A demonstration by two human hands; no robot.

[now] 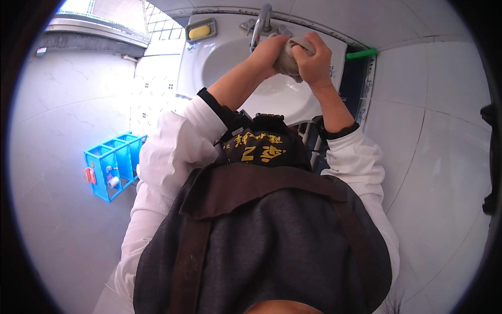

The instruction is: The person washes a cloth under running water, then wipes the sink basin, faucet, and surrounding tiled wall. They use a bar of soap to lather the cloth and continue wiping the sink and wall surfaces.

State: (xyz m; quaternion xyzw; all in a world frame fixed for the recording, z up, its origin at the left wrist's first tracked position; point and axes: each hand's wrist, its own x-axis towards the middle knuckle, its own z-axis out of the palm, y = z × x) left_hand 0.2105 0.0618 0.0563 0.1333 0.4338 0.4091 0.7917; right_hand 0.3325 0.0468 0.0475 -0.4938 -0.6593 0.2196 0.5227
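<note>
Over the right part of a white ceramic washbasin (219,62), both of my hands grip a bunched grey-brown cloth (287,62). My left hand (271,50) holds its left side, close to the curved chrome faucet (259,29). On the other side, my right hand (317,59) is closed around the cloth, its fingers curled over the top. A fold of the cloth pokes up between the hands, and the lower end hangs above the bowl. The hands cover part of the bowl and the basin's back ledge. Whether water is running cannot be made out.
A yellow bar of soap (199,32) lies in a grey soap dish (213,28) at the basin's back left corner. A green rod-like object (361,54) sits by the right wall. Low on the left stands a blue plastic rack (117,157). Tiled walls flank both sides.
</note>
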